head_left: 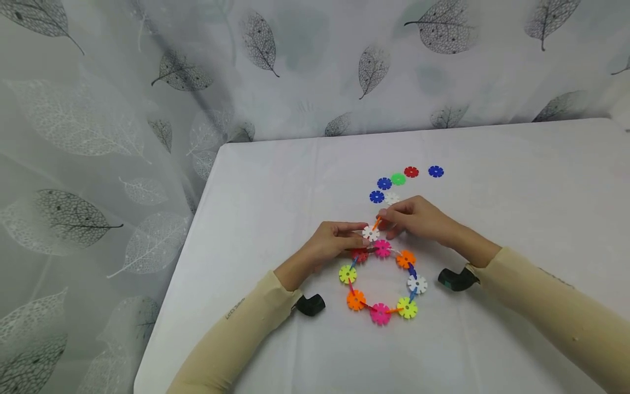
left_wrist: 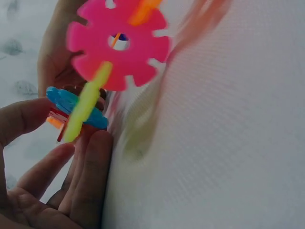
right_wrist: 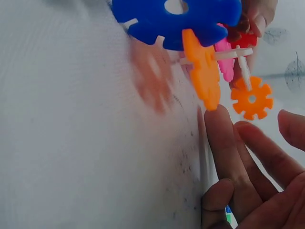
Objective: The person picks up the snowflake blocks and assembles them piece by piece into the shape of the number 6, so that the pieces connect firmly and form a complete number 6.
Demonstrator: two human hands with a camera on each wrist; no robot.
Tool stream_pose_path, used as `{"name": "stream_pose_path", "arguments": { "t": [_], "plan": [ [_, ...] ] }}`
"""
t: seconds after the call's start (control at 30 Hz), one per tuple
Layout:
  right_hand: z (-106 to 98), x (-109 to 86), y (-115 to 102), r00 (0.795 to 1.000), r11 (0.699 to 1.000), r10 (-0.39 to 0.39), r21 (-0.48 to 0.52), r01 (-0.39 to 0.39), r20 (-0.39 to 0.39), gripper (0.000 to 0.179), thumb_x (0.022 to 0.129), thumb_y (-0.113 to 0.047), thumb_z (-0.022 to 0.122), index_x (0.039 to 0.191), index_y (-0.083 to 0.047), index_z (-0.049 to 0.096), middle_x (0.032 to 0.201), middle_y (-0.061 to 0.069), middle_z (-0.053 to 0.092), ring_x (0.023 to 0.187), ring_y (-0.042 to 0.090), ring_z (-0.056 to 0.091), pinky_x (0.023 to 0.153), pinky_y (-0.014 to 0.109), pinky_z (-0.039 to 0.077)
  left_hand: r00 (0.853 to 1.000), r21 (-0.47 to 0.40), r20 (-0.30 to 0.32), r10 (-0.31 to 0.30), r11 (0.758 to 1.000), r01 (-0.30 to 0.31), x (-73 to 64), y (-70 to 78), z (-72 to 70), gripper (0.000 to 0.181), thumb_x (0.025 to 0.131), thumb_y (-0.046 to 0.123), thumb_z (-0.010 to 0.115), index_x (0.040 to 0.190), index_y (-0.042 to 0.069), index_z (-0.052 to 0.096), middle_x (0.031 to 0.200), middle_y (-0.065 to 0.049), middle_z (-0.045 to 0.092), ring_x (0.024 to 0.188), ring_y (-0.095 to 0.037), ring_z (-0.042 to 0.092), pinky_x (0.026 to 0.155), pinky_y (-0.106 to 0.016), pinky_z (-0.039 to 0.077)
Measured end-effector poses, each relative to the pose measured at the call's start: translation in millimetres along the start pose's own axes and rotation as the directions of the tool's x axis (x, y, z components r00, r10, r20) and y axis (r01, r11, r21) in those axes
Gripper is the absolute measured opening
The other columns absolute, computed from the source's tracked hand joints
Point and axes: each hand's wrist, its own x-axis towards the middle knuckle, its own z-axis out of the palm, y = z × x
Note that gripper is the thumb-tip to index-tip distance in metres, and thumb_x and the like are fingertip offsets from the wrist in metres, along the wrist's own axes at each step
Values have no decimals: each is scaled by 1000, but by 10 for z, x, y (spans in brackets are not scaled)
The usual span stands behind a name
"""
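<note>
Notched, flower-shaped plastic discs, slotted edge to edge, form a ring [head_left: 380, 314] on the table, in pink, orange, yellow, white, blue and red. My left hand [head_left: 331, 241] grips the ring at its far side. Its fingertips lie about a white disc [head_left: 371, 233] and the red disc [head_left: 360, 255]. From the white disc an orange disc [right_wrist: 252, 98] sticks out. My right hand [head_left: 415, 219] is beside that orange disc; in the right wrist view its fingers [right_wrist: 221, 143] are spread just below it. A pink disc [left_wrist: 128, 47] and a blue disc [left_wrist: 71, 105] show close up in the left wrist view.
Beyond the right hand lie several loose discs: blue [head_left: 435, 171], red [head_left: 411, 172], green [head_left: 398, 179] and white [head_left: 391, 198] among them. A black device [head_left: 310, 305] sits at the left wrist, another black device [head_left: 458, 279] at the right. A leaf-patterned curtain [head_left: 305, 65] hangs behind the table.
</note>
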Motion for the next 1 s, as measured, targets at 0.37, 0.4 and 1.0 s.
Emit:
{"name": "stream_pose_path", "arguments": {
  "t": [0.37, 0.4, 1.0],
  "plan": [
    [-175, 57, -122, 955, 989, -87, -136, 50, -283, 54, 104, -45, 53, 145, -9, 54, 129, 13, 64, 117, 32, 59, 95, 54, 49, 1000, 11, -1, -17, 1000, 17, -35, 36, -2, 47, 90, 13, 79, 135, 9, 66, 106, -6, 74, 86, -15, 69, 79, -31, 59],
    [-201, 68, -137, 943, 989, -93, -136, 52, -319, 55, 104, -46, 53, 146, -10, 53, 132, 13, 62, 119, 33, 57, 96, 54, 48, 1000, 17, -3, -19, 1000, 19, -37, 37, -3, 47, 90, 13, 79, 135, 9, 66, 106, -6, 74, 87, -15, 68, 79, -31, 59],
    [-395, 280, 17, 936, 980, 50, -165, -114, -347, 45, 101, -33, 63, 138, -7, 61, 124, 17, 62, 108, 33, 56, 78, 37, 49, 999, 56, 39, -26, 998, 24, -31, 70, -8, 48, 92, 14, 76, 137, 4, 63, 110, -6, 71, 89, -16, 67, 79, -32, 59]
  ]
}}
